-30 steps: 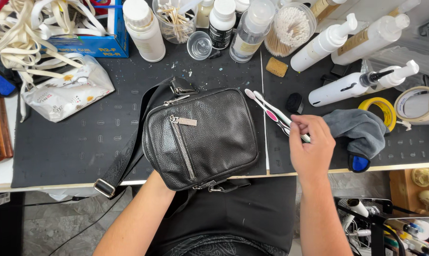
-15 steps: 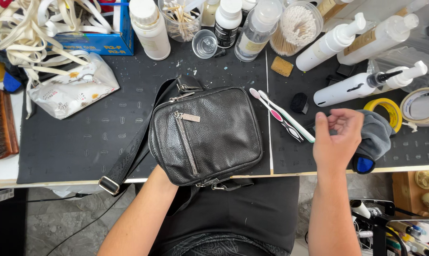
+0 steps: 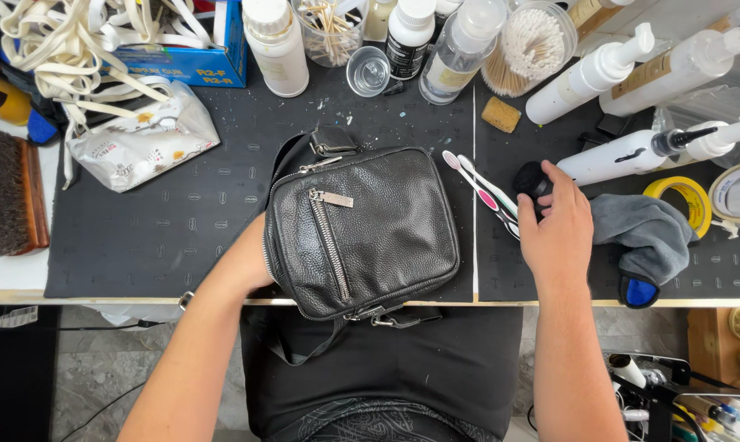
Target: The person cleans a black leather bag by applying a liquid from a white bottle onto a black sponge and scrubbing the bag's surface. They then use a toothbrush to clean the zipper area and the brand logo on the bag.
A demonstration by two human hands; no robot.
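A black leather bag (image 3: 362, 229) with silver zippers lies front side up on the dark mat (image 3: 141, 245). My left forearm (image 3: 231, 278) runs under the bag's left edge, and the hand itself is hidden beneath it. My right hand (image 3: 558, 229) rests palm down on the mat to the right of the bag. Its fingertips touch a small round black object (image 3: 530, 178) without closing around it. Two toothbrushes (image 3: 480, 190), one with pink on the handle, lie between the bag and that hand, their handle ends under my thumb.
A grey cloth (image 3: 644, 233) lies right of my hand, with yellow tape (image 3: 688, 195) beyond it. Bottles (image 3: 276, 45), pump dispensers (image 3: 624, 155), cotton swabs (image 3: 527, 45) and a small cup (image 3: 368, 72) line the back. A wipes pack (image 3: 141, 139) and a brush (image 3: 6, 192) sit left.
My right hand let go of the toothbrushes, which now lie on the mat. It moved right over the grey cloth, then came back to the small black object. The bag stays put.
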